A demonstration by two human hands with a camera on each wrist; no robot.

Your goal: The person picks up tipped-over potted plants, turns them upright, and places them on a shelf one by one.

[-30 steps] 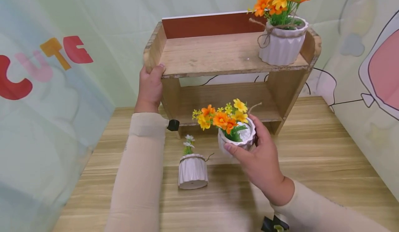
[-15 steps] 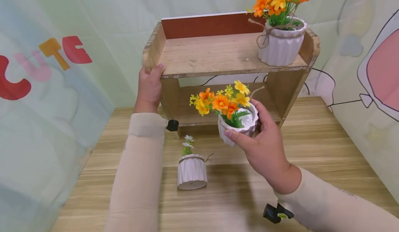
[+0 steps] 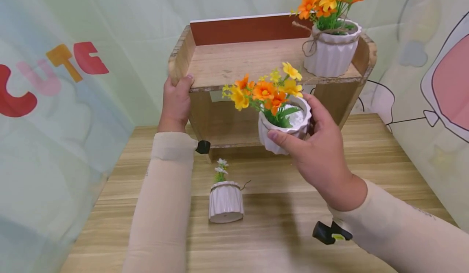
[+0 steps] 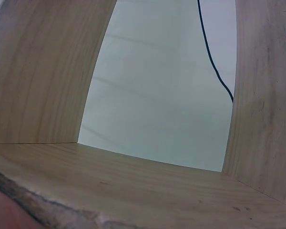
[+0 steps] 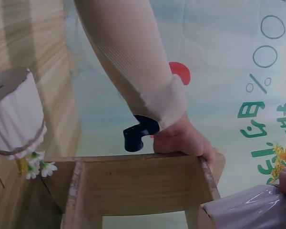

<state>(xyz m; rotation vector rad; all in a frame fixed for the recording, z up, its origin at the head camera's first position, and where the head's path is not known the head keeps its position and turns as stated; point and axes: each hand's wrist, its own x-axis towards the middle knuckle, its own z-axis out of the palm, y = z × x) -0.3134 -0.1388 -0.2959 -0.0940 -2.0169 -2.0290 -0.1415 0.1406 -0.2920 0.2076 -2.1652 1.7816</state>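
My right hand [image 3: 322, 155] grips a white fluted flowerpot [image 3: 272, 136] with orange and yellow flowers, thumb on its near side. It is held tilted in front of the wooden shelf [image 3: 234, 63], above the table. My left hand [image 3: 176, 104] holds the shelf's left side, with the thumb at the front corner of the upper board. A second white pot [image 3: 226, 201] with small white flowers lies tipped on the table, its underside facing me. In the right wrist view, the held pot [image 5: 250, 210] shows at the lower right. The left wrist view looks into the shelf's inside [image 4: 133, 176].
Another pot [image 3: 331, 53] with orange and yellow flowers stands on the upper board's right end. A wood-grain tabletop [image 3: 366, 175] lies under everything. Printed cloth [image 3: 47, 159] hangs behind and along both sides.
My right hand has raised the orange-and-yellow flowerpot and moved it slightly right, from lower-board height to near the upper board's front edge. The left hand stays on the shelf.
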